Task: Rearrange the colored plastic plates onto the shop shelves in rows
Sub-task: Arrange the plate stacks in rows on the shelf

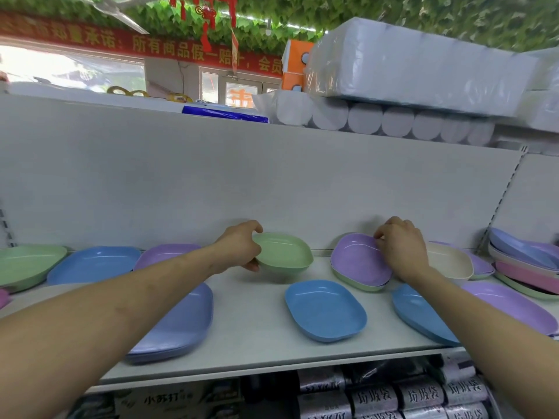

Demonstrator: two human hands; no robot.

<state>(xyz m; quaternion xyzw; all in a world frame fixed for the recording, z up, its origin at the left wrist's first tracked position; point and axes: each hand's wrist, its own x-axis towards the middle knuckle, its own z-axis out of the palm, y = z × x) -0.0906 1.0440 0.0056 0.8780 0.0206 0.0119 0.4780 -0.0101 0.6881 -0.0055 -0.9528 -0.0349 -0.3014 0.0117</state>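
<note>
Currently left grip (239, 247) is holding green plate (287, 255) by its rim; right grip (400, 247) is pinching purple plate (358, 261). Probably light, stiff.

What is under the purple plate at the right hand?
A green plastic plate lies under the purple oval plastic plate that the right hand grips. Only its front rim shows. Whether more plates sit between them is hidden.

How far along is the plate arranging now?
Done: single plates lie along the shelf, like the blue plate. In hand: the left hand holds a green plate, the right hand grips a purple plate atop a pile. Left: that pile and the mixed stack at far right.
</note>
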